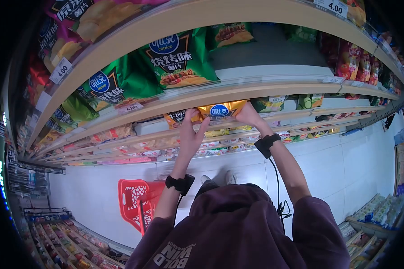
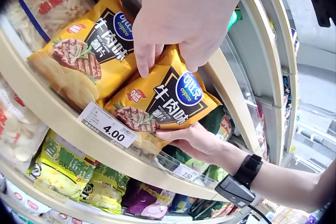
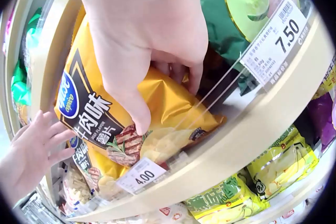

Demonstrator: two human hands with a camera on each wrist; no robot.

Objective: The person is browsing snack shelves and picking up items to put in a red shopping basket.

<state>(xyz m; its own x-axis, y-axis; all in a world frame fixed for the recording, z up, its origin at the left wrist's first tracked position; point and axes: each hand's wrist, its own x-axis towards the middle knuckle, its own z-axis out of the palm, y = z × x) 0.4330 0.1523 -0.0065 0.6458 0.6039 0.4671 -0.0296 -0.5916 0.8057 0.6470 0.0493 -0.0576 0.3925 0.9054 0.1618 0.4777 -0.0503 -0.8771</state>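
A yellow bag of potato chips [image 1: 220,110] with a blue oval logo stands at the front of a middle shelf, tilted in the right wrist view. My right hand [image 1: 248,115] grips its right side; in the right wrist view the thumb [image 3: 131,111] lies across the front, with the other fingers partly hidden behind. At the bag's left side is my left hand [image 1: 191,136], its fingers spread and fairly straight in the right wrist view. In the left wrist view its fingertips reach down at the bag's top edge. A matching yellow bag [image 2: 89,50] stands just to the left.
A pale shelf edge carries price tags, one reading 4.00 [image 2: 109,129] and another 7.50 [image 3: 277,40]. Green chip bags [image 1: 175,60] fill part of the shelf above. Yellow snack packs [image 2: 63,161] lie below. On the floor stands a red shopping basket [image 1: 132,190].
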